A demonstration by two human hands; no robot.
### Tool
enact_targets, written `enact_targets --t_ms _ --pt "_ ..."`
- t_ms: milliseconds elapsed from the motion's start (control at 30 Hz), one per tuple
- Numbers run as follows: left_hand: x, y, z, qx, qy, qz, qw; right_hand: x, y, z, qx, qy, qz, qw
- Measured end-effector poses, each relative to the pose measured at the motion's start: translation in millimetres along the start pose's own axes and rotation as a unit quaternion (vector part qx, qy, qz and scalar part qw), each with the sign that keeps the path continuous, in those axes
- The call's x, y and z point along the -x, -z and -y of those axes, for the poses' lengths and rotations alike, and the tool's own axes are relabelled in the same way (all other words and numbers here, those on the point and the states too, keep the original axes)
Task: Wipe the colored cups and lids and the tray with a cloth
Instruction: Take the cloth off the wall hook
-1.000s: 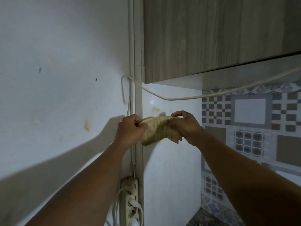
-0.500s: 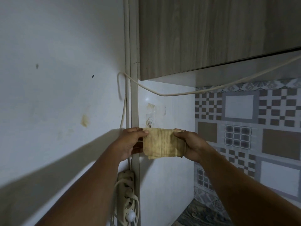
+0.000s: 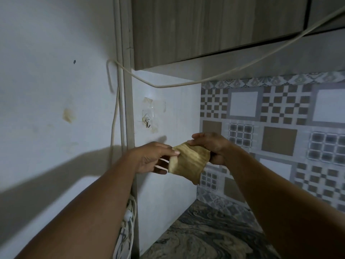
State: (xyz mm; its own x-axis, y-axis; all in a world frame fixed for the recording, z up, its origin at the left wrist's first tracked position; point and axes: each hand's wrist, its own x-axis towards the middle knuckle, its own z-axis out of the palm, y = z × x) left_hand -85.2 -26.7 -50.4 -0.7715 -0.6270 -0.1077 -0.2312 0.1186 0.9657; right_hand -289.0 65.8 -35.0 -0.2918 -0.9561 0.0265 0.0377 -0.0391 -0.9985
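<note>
Cloth (image 3: 188,161), yellow and ribbed, is held in the air between both hands, in front of the white wall and below a small metal hook (image 3: 148,122) that is stuck on this wall. The left hand (image 3: 149,159) pinches the left edge of the cloth with thumb and forefinger; its other fingers are spread loosely, and a thin white loop of the cloth passes across them. The right hand (image 3: 212,146) is closed over the upper right corner, with fingers curled around the fabric. The cloth hangs a little folded, its lower corner pointing down. The hook is bare, apart from the cloth. A white cable (image 3: 186,84) sags under the wooden cabinet (image 3: 214,28). Patterned tiles (image 3: 280,128) cover the wall at right, and a marbled table (image 3: 205,240) lies below.
</note>
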Motion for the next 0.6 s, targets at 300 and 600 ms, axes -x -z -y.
enact_targets --t_ms 300,600 --pt "5.6 -59.7 2.4 0.073 -0.063 -0.07 0.993 47.7 53.6 -23.0 0.03 -0.077 0.075 0.994" --pt "22.8 -98.5 23.2 0.078 -0.063 -0.113 0.989 82.1 60.7 -72.2 -0.003 -0.082 0.09 0.993"
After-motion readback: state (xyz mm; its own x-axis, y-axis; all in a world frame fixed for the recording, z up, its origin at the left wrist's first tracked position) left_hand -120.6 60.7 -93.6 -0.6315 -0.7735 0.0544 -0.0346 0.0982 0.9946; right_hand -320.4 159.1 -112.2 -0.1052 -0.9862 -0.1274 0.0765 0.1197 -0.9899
